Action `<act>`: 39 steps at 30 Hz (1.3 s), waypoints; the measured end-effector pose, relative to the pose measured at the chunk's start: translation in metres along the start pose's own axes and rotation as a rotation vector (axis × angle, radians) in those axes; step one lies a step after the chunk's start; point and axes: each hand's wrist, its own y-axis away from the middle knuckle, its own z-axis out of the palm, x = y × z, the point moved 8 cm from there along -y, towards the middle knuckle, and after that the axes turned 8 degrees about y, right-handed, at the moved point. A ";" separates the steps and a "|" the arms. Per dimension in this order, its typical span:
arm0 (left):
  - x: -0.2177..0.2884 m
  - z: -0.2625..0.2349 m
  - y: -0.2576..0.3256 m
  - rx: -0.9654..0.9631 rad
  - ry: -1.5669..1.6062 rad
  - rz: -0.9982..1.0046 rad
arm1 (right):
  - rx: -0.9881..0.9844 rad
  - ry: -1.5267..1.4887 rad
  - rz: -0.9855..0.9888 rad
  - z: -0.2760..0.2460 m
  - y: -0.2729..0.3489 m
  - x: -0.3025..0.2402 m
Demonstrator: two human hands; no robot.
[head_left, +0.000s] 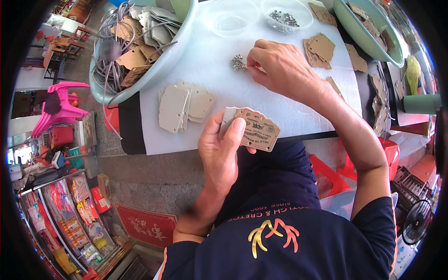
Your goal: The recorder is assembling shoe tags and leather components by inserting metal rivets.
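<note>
My left hand (218, 151) holds a small printed tan plaque (262, 131) with a scalloped edge and small holes, thumb on its face. A pale grey edge shows at its left, perhaps a second piece. My right hand (282, 65) is on the white sheet, its fingers curled down at a small heap of shiny metal fittings (237, 62). Whether a fitting is between those fingertips is hidden. Left of my hands lie overlapping grey blank plaques (173, 108). Beyond my right forearm are stacked tan plaques (322, 47).
A pale green basin (94, 77) at the left holds plaques and grey cords. At the back stand a clear bowl (305, 25) of metal fittings and a clear round dish (229, 21). Another basin (394, 53) with plaques is at the right, near a green cup (420, 103).
</note>
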 end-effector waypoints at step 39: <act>0.008 0.037 0.011 -0.204 -0.232 0.026 | -0.671 -1.445 0.302 0.005 0.065 -0.021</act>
